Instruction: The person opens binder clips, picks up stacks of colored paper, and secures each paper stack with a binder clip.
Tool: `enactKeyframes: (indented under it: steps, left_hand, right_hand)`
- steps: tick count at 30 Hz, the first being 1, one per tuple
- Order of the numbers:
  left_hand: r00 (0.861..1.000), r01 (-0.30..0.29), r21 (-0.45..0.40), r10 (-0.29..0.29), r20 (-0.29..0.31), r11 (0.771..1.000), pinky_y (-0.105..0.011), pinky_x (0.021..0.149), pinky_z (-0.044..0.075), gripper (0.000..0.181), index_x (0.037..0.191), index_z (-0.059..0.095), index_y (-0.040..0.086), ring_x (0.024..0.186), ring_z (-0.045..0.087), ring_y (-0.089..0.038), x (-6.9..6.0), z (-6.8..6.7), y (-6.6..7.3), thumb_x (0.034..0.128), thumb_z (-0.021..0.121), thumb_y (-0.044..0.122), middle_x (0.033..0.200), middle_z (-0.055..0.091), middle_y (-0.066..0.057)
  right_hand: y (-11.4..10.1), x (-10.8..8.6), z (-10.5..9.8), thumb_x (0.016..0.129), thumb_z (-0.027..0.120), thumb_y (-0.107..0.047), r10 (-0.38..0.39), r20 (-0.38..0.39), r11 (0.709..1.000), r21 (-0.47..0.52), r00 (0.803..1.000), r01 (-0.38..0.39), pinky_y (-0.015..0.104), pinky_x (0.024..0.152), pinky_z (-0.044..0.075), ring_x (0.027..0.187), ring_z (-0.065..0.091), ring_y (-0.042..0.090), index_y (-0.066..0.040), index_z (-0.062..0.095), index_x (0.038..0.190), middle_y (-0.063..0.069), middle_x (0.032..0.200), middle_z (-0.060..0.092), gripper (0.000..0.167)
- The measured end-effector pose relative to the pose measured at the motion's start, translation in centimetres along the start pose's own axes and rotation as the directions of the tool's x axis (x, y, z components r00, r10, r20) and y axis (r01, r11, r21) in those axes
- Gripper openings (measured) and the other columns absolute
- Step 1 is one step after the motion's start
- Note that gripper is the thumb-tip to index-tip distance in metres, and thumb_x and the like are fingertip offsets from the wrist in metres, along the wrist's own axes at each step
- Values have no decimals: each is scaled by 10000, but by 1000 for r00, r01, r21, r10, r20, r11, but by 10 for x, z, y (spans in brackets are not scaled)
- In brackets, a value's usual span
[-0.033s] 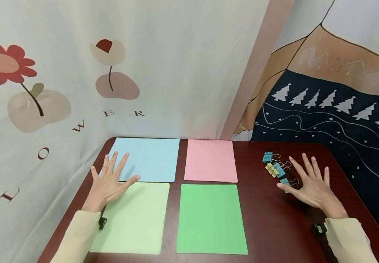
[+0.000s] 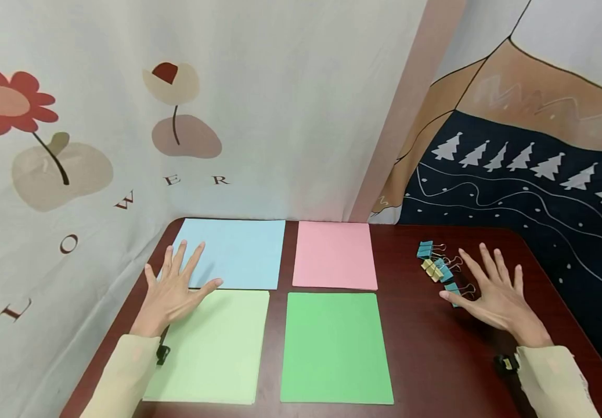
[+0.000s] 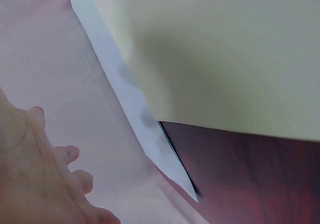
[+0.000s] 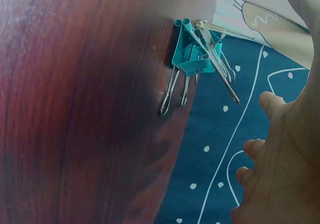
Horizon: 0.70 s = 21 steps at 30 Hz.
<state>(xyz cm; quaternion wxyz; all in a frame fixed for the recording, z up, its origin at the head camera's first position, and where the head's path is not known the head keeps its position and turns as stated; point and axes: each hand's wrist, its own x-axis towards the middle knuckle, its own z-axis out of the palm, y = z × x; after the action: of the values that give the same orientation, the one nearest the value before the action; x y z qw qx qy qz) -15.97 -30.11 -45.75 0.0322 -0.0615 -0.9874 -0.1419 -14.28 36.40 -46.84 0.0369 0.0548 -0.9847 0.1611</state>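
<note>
My left hand [image 2: 172,293] hovers with fingers spread over the blue paper [image 2: 238,252] and the pale green paper [image 2: 217,348], holding nothing. On the right, my right hand [image 2: 499,293] is spread the same way, its thumb in front of the nearest of several binder clips [image 2: 440,270]. Those clips are teal and pale yellow, bunched on the table. In the right wrist view, teal binder clips [image 4: 192,54] show their wire handles, apart from the palm and fingers. A pink sheet [image 2: 334,255] and a bright green sheet [image 2: 336,348] lie side by side with the others.
The dark red-brown table [image 2: 426,360] carries everything. Behind its back edge hangs a white curtain [image 2: 290,116] with flower prints. A navy cloth [image 2: 504,186] with tree prints hangs along the right side.
</note>
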Motion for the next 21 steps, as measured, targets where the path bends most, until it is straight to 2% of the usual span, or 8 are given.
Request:
enactKeyframes:
  steps: [7, 12, 17, 21]
  left_hand:
    - [1000, 2, 3, -2, 0, 1000, -852, 1088, -62, 950, 1654, 17, 358, 1584, -81, -446, 0, 0, -1, 938, 508, 744, 1735, -112, -71]
    - [1000, 13, -8, -12, 6, 1000, -861, 1079, -42, 948, 1652, 9, 365, 1578, -26, -475, 3, -1, -2, 939, 504, 747, 1736, -81, -119]
    - [999, 33, -36, -33, -4, 999, -863, 1078, -17, 945, 1650, 5, 374, 1556, 64, -525, 10, -4, -4, 939, 499, 752, 1733, -20, -173]
    - [997, 49, -69, -52, -55, 996, -840, 1107, 3, 947, 1657, 22, 343, 1501, 200, -576, 15, -5, -8, 946, 512, 733, 1714, 62, -234]
  right_hand:
    - [0, -3, 0, 886, 656, -672, 8, 8, 1000, 20, 1000, -8, 723, 1144, -229, 1563, -192, 447, -297, 58, 1664, 132, 1717, -181, 1050]
    - [1, -6, -3, 917, 656, -622, 0, 16, 998, 64, 1000, -1, 713, 1166, -204, 1565, -153, 467, -298, 61, 1664, 164, 1720, -142, 1008]
    - [3, -6, -8, 947, 647, -575, -5, 30, 994, 113, 1000, 2, 741, 1181, -115, 1562, -104, 496, -242, 93, 1666, 224, 1714, -92, 968]
    - [3, -4, -12, 963, 626, -573, 12, 75, 987, 156, 997, -24, 807, 1140, 6, 1558, -60, 519, -226, 92, 1666, 222, 1715, -89, 949]
